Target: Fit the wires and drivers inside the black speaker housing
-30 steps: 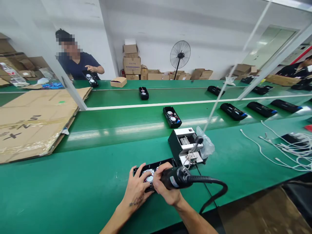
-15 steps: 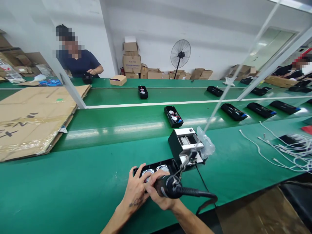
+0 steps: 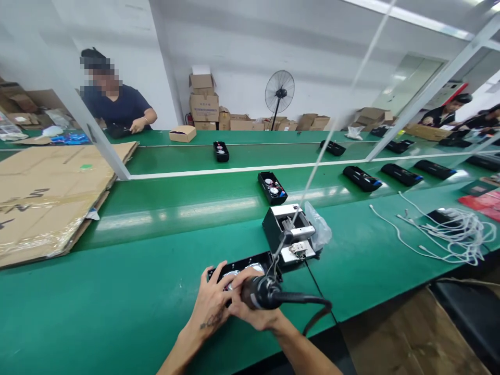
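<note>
A black speaker housing (image 3: 265, 257) with round silver speakers in it lies on the green bench below me. My left hand (image 3: 211, 301) grips its left part, fingers spread across the far edge and the inside. My right hand (image 3: 253, 316) is wrapped around a black electric screwdriver (image 3: 261, 292), held over the housing's near side close to my left fingers. The tool's tip is hidden by my hands. A thick black cable leaves the screwdriver's top toward the right. Just beyond the housing's right end stands a black and white screw feeder (image 3: 287, 234).
Another open speaker housing (image 3: 272, 188) sits past the feeder, with several closed black units to its right. White cables (image 3: 457, 234) lie heaped at right. Flattened cardboard (image 3: 58, 192) covers the left side. Across the bench a person (image 3: 117, 107) handles a dark object.
My view has turned slightly right, so the scene sits further left. Both hands keep nearly the same place on the housing and screwdriver. The person opposite has lowered their hands and the dark object.
</note>
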The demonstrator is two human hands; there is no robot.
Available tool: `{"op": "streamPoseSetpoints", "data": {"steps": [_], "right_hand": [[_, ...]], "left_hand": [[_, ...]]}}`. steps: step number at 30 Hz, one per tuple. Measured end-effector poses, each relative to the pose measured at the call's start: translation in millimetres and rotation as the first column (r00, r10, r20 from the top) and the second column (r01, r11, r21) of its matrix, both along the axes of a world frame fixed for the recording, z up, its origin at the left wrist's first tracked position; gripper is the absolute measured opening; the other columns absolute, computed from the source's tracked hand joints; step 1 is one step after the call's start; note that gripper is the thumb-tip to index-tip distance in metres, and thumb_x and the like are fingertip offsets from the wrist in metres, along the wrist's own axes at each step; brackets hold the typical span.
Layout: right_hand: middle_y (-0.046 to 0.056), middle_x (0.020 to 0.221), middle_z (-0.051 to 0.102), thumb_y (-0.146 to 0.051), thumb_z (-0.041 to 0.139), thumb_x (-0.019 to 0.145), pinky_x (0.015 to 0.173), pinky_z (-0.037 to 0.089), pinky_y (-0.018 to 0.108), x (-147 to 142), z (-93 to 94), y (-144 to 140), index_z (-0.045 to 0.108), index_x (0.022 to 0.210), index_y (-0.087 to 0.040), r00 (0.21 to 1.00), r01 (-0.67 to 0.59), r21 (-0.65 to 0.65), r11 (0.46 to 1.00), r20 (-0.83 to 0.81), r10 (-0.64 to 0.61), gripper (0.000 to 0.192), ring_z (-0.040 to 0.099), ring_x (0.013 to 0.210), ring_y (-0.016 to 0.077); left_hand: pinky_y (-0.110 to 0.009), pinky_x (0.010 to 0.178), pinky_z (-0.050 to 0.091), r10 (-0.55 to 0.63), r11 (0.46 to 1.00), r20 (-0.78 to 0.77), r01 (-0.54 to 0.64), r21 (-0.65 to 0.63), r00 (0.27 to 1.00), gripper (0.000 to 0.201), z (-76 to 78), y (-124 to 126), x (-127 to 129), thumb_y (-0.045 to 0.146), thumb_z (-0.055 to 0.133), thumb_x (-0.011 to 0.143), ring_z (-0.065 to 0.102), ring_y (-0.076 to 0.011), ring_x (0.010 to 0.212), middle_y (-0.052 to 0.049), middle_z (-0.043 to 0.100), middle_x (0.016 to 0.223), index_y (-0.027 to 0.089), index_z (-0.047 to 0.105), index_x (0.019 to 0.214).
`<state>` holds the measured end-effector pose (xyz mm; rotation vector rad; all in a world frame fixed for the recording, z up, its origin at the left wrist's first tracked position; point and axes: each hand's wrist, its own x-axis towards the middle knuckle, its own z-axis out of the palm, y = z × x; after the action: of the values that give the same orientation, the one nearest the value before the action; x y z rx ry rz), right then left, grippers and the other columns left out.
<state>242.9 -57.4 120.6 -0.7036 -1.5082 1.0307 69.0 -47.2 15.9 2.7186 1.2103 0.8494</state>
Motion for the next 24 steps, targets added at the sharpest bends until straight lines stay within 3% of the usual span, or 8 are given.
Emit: {"op": "streamPoseSetpoints", "data": {"steps": [1, 3, 6, 8, 11, 14, 18, 24], "right_hand": [[-0.007, 0.064, 0.056, -0.046, 0.077, 0.086, 0.05, 0.049, 0.031, 7.3, 2.2, -0.1, 0.056, 0.1, -0.028, 0.998, -0.007, -0.022, 1.0, -0.068, 0.006, 0.03, 0.054, 0.051, 0.0171], [-0.011, 0.056, 0.045, -0.049, 0.072, 0.092, 0.044, 0.042, 0.028, 29.4, 7.5, -0.5, 0.053, 0.106, -0.031, 0.965, 0.024, -0.023, 0.999, -0.261, -0.03, 0.029, 0.045, 0.043, 0.0146], [-0.013, 0.053, 0.043, -0.046, 0.071, 0.096, 0.043, 0.039, 0.025, 76.8, 10.2, -1.7, 0.058, 0.109, -0.032, 0.853, 0.275, -0.016, 0.961, -0.458, -0.252, 0.023, 0.039, 0.04, 0.0114], [-0.011, 0.056, 0.049, -0.039, 0.077, 0.092, 0.046, 0.041, 0.026, 109.1, 3.1, -2.7, 0.06, 0.112, -0.029, 0.798, 0.447, -0.101, 0.889, -0.403, -0.448, 0.028, 0.044, 0.042, 0.0112], [-0.009, 0.062, 0.059, -0.035, 0.084, 0.087, 0.05, 0.046, 0.029, 140.4, -19.4, -5.2, 0.059, 0.113, -0.026, 0.724, 0.621, -0.196, 0.759, -0.226, -0.651, 0.037, 0.054, 0.046, 0.0129], [-0.007, 0.062, 0.061, -0.039, 0.083, 0.088, 0.052, 0.049, 0.032, 143.8, -40.7, -8.9, 0.059, 0.11, -0.025, 0.698, 0.682, -0.211, 0.7, -0.096, -0.71, 0.035, 0.057, 0.047, 0.0152], [-0.007, 0.06, 0.06, -0.042, 0.081, 0.089, 0.05, 0.049, 0.032, 126.0, -54.9, -15.0, 0.061, 0.112, -0.025, 0.699, 0.683, -0.237, 0.691, -0.062, -0.712, 0.035, 0.055, 0.046, 0.016], [-0.006, 0.061, 0.06, -0.043, 0.09, 0.078, 0.047, 0.047, 0.029, 117.8, -66.1, -11.1, 0.063, 0.088, -0.021, 0.702, 0.679, -0.306, 0.667, 0.008, -0.712, 0.037, 0.053, 0.046, 0.0134]], "left_hand": [[-0.058, 0.118, 0.027, -0.01, 1.0, 0.007, 0.01, 0.003, 1.0, 0.004, -0.5, 1.2, -3.3, 0.034, 0.079, 0.088, 0.044, -0.037, 0.146, 0.0, 0.075, 0.127, 0.032, 0.077, 0.091], [-0.062, 0.118, 0.031, -0.024, 1.0, 0.024, 0.024, 0.02, 0.999, 0.013, -0.2, 2.0, -11.3, 0.036, 0.083, 0.086, 0.048, -0.0381, 0.144, -0.002, 0.077, 0.121, 0.028, 0.074, 0.081], [-0.066, 0.12, 0.034, -0.044, 0.998, 0.05, 0.041, 0.057, 0.998, 0.014, 3.0, -2.4, -23.0, 0.032, 0.078, 0.092, 0.049, -0.0387, 0.146, -0.005, 0.077, 0.115, 0.024, 0.07, 0.082], [-0.068, 0.122, 0.034, -0.046, 0.996, 0.044, 0.042, 0.076, 0.998, 0.005, 7.3, -7.6, -25.8, 0.026, 0.069, 0.098, 0.052, -0.0373, 0.146, -0.007, 0.077, 0.114, 0.024, 0.072, 0.095], [-0.069, 0.122, 0.036, -0.021, 0.997, 0.019, 0.019, 0.072, 1.0, 0.019, 16.3, -13.2, -15.6, 0.024, 0.062, 0.102, 0.059, -0.0348, 0.139, -0.009, 0.077, 0.116, 0.022, 0.07, 0.119], [-0.067, 0.121, 0.039, -0.003, 1.0, 0.003, 0.003, 0.007, 1.0, 0.025, 24.1, -11.6, 8.6, 0.035, 0.067, 0.101, 0.065, -0.033, 0.128, -0.007, 0.078, 0.112, 0.023, 0.069, 0.124], [-0.055, 0.108, 0.051, 0.018, 0.998, -0.127, -0.025, -0.053, 0.992, 0.025, 27.7, -4.4, 36.3, 0.047, 0.075, 0.096, 0.071, -0.0292, 0.107, -0.002, 0.08, 0.095, 0.027, 0.073, 0.112], [-0.045, 0.098, 0.049, 0.024, 1.0, -0.214, -0.021, 0.017, 0.977, 0.013, 27.3, -5.0, 41.5, 0.033, 0.064, 0.103, 0.069, -0.0273, 0.099, -0.001, 0.076, 0.082, 0.027, 0.074, 0.109]]}}
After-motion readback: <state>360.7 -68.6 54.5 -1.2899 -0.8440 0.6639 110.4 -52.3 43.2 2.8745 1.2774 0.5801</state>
